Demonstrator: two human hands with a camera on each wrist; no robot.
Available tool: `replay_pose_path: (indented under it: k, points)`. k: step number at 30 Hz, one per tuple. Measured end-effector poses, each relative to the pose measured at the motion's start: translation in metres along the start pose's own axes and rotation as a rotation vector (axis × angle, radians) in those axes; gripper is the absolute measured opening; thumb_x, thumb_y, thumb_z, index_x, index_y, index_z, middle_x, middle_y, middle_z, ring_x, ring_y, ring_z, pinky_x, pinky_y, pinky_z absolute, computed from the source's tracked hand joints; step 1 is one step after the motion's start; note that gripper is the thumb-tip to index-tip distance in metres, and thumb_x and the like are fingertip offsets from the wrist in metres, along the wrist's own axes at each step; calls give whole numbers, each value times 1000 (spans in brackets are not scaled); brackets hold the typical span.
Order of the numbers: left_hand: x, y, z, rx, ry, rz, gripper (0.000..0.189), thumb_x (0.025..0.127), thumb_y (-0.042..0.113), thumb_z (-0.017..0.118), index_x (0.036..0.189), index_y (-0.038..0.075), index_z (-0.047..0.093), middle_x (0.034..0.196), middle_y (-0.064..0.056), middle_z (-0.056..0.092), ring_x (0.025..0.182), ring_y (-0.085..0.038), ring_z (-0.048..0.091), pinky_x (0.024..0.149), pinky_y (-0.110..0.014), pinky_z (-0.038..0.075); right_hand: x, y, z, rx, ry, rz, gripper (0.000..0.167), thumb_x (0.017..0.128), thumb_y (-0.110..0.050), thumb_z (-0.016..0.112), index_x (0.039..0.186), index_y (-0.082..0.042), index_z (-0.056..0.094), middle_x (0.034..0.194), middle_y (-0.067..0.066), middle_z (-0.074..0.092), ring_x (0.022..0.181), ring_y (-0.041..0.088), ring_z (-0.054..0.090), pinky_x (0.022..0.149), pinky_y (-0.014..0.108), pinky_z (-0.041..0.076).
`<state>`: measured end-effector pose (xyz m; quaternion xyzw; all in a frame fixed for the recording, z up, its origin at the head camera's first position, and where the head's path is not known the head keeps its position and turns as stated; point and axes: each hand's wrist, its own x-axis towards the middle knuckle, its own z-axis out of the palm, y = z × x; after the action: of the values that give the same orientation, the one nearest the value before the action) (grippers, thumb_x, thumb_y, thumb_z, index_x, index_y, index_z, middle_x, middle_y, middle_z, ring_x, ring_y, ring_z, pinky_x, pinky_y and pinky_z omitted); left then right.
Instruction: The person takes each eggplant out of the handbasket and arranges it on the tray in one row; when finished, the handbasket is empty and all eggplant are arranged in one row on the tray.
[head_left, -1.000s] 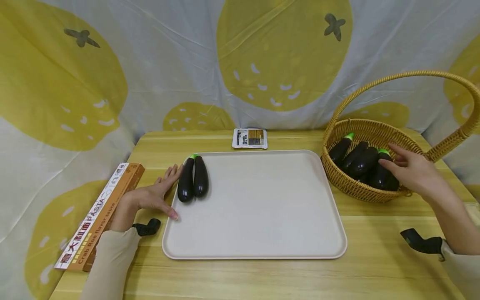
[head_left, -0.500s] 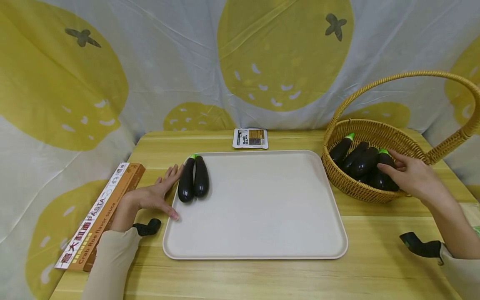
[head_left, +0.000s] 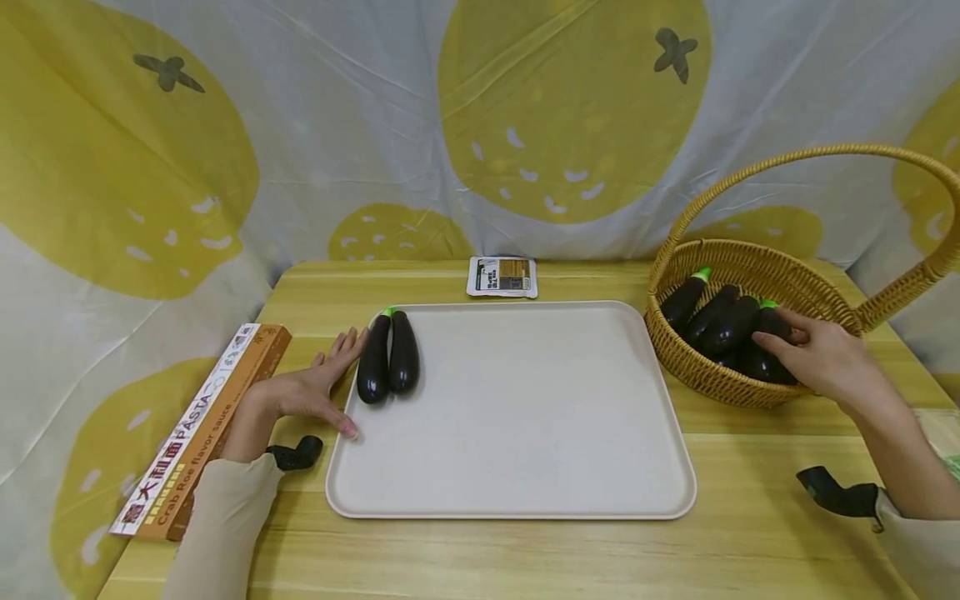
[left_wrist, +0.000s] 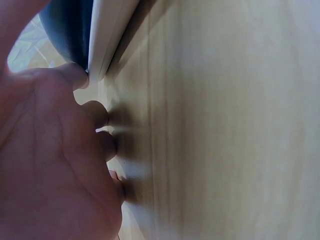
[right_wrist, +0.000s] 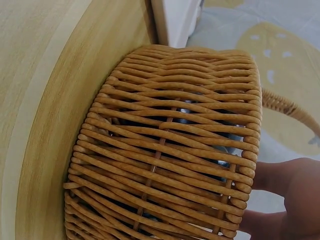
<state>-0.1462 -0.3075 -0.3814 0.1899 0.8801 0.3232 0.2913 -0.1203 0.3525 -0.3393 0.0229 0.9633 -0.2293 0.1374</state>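
My right hand (head_left: pixel 828 358) reaches over the near right rim of a wicker basket (head_left: pixel 720 392), thumb and fingers pinching a dark eggplant (head_left: pixel 763 365) with a green cap. Several more eggplants (head_left: pixel 726 327) lie beside it in the basket. In the right wrist view, the woven basket wall (right_wrist: pixel 165 140) hides most of what the fingers (right_wrist: pixel 272 177) hold. My left hand (head_left: pixel 307 396) is spread at the left edge of a white tray (head_left: pixel 525 417), thumb over the rim. Two eggplants (head_left: pixel 373 367) lie side by side on the tray, close to those fingertips.
A long pasta box (head_left: pixel 198 433) lies under the left forearm's side of the wooden table. Behind the tray is a small flat packet (head_left: pixel 502 277). The basket's tall handle (head_left: pixel 810 152) arches above it, and a lemon-print cloth (head_left: pixel 345 125) hangs at the back.
The right hand has moved slightly left and its thumb and fingers have closed on the eggplant in the basket. The left hand and the two eggplants on the tray have stayed put.
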Motion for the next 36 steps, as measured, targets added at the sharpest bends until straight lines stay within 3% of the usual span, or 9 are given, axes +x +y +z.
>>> replay_pose_path:
  k: [3, 7, 16, 20, 22, 24, 27, 31, 36]
  points:
    - [0, 0, 0, 1, 0, 2, 153, 66, 36, 98, 165, 11, -15, 164, -28, -33, 151, -50, -33, 118, -75, -18, 1, 1, 0, -21, -2, 8, 81, 110, -48, 38, 159, 11, 12, 131, 45, 46, 85, 46, 58, 74, 54, 50]
    - [0, 0, 0, -2, 0, 3, 153, 66, 36, 99, 165, 10, -15, 164, -28, -33, 151, -49, -33, 118, -75, -18, 4, 2, 0, -37, -1, 15, 81, 110, -48, 40, 158, 13, 16, 141, 51, 39, 120, 67, 45, 90, 71, 46]
    - [0, 0, 1, -1, 0, 1, 153, 66, 36, 98, 165, 11, -15, 164, -28, -34, 151, -49, -34, 118, -75, -18, 5, 3, 2, -25, 23, 22, 75, 109, -42, 44, 156, 13, 24, 140, 51, 39, 124, 70, 41, 91, 73, 45]
    - [-1, 0, 0, 5, 0, -1, 153, 66, 35, 99, 165, 11, -15, 164, -28, -33, 151, -49, -33, 118, -75, -18, 4, 2, 3, -4, 54, 24, 72, 108, -38, 48, 155, 12, 28, 137, 49, 47, 116, 66, 50, 80, 61, 50]
    - [-1, -1, 0, 6, 0, 0, 153, 66, 35, 99, 165, 11, -15, 164, -28, -33, 151, -49, -33, 118, -76, -17, 3, 1, 4, 12, 66, 28, 71, 107, -38, 50, 155, 11, 30, 117, 47, 58, 94, 54, 59, 70, 48, 50]
    - [-1, -1, 0, 5, 0, 0, 153, 66, 35, 99, 165, 11, -15, 164, -28, -33, 151, -49, -33, 118, -76, -17, 2, 0, 4, 30, 72, 30, 71, 107, -38, 51, 155, 11, 30, 112, 43, 61, 86, 43, 59, 64, 37, 46]
    - [-1, -1, 0, 6, -1, -1, 153, 66, 35, 99, 165, 12, -15, 164, -28, -33, 152, -49, -33, 118, -76, -17, 1, 0, 3, 76, 62, 42, 72, 107, -38, 51, 156, 9, 30, 86, 21, 62, 69, 21, 54, 57, 29, 37]
    - [0, -1, 0, 11, 0, -3, 153, 66, 36, 99, 165, 12, -15, 165, -28, -33, 152, -49, -33, 118, -75, -17, 1, 1, 1, 123, 46, 58, 73, 107, -40, 50, 159, 7, 27, 85, 6, 63, 62, 11, 57, 54, 31, 40]
    - [0, -1, 0, 14, 1, 3, 152, 66, 36, 98, 165, 12, -15, 165, -28, -33, 152, -48, -32, 118, -75, -17, 0, 2, 0, 160, 67, 82, 72, 108, -40, 48, 160, 4, 25, 105, 26, 65, 60, 11, 58, 49, 32, 40]
